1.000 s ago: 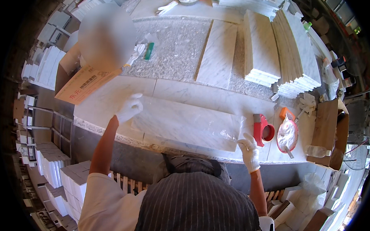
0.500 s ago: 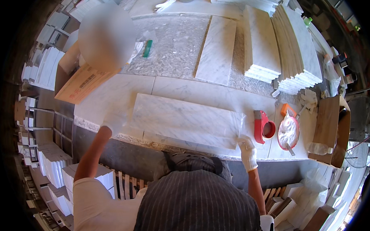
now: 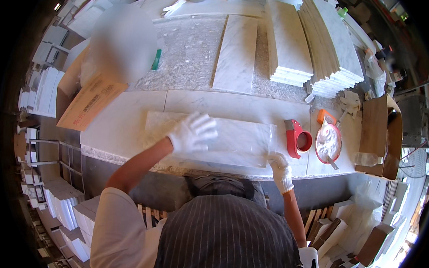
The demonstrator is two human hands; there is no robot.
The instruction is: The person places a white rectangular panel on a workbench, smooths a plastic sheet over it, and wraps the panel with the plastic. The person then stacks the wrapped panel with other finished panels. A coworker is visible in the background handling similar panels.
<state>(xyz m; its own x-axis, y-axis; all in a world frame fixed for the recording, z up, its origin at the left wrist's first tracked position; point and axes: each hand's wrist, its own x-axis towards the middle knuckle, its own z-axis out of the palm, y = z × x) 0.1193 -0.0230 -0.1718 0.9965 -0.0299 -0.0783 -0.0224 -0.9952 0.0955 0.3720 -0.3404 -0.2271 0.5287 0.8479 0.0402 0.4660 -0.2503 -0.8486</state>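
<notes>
A long white marble slab (image 3: 243, 136) with grey veins lies lengthwise before me on the work table. Clear plastic film (image 3: 273, 133) covers it and sticks out a little at its right end. My left hand (image 3: 193, 132), in a white glove, is open with fingers spread over the left half of the slab. At the slab's front right corner, my right hand (image 3: 281, 172), also gloved, has its fingers closed at the film's edge. A red tape dispenser (image 3: 298, 139) stands just beyond that hand. Right of it is a red-rimmed bowl (image 3: 339, 140) of white paste with a scraper in it.
Stacked slabs (image 3: 293, 47) and a single slab (image 3: 235, 54) occupy the far side. An open cardboard box (image 3: 373, 120) and a clear bottle (image 3: 367, 159) stand at the right edge. At far left, another person, blurred, is behind a cardboard box (image 3: 90, 101). A green strip (image 3: 156, 59) lies nearby.
My left hand has swept right and away from the table's front left edge onto the slab. My right hand stays at the front right corner. The view has shifted slightly.
</notes>
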